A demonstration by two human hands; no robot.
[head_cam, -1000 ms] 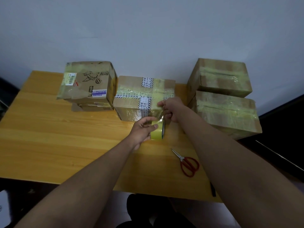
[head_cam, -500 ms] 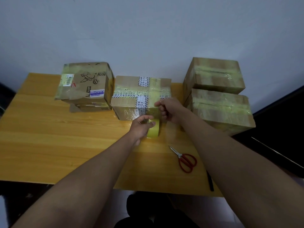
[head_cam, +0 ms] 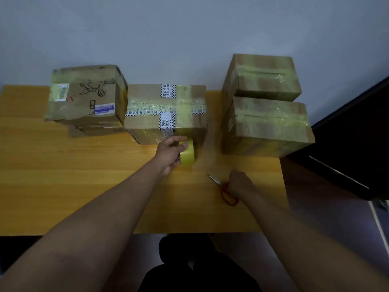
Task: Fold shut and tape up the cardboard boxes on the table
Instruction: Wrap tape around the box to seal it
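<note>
Right hand (head_cam: 240,184) has dropped from the box edge onto the scissors (head_cam: 226,191), fingers closing round the handles. Beyond, my left hand (head_cam: 171,153) grips the tape roll (head_cam: 187,155) against the middle box (head_cam: 166,113): cut due next.

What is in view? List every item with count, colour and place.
cardboard boxes: 4, brown with yellowish tape; printed box back left, middle box at centre, two right boxes stacked, upper on lower
tape roll: 1, yellow, in front of the middle box
scissors: 1, red handles, on the table near right
table: 1, yellow wood, against the wall
wall: 1, grey-white, behind
left hand: grips the tape roll
right hand: over the scissors' handles; grip unclear
</note>
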